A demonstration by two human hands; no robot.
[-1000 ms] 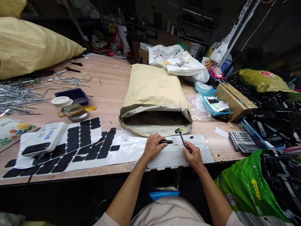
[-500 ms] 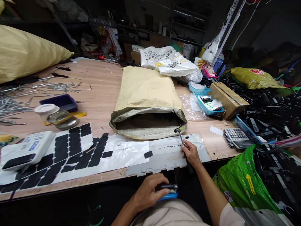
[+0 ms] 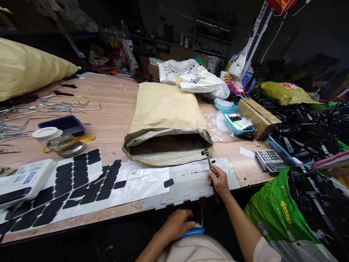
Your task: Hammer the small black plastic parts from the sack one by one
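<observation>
In my right hand [image 3: 220,181] I hold a small hammer [image 3: 209,161] by its dark handle. The hammer's head, dark with a yellow face, is in front of the open mouth of a tan sack [image 3: 169,105]. My left hand [image 3: 178,223] is low by my lap, below the table edge, with its fingers curled. What it holds, if anything, is hidden; a dim upright piece [image 3: 201,211] shows beside its fingertips. Just under that hand is a blue edge [image 3: 193,232]. A grey plate [image 3: 191,182] lies on the table beneath the hammer.
Sheets of black stickers [image 3: 64,178], a white scale [image 3: 25,182], a lidded jar [image 3: 65,143] and metal rods [image 3: 60,107] lie to the left. At the right are a calculator [image 3: 270,160], a cardboard box [image 3: 259,116] and a green bag [image 3: 272,207] of black parts.
The dark handled piece that stuck out sideways from my left hand no longer shows that way; a dim upright piece is there instead. My right hand still holds the hammer. The view has shifted slightly.
</observation>
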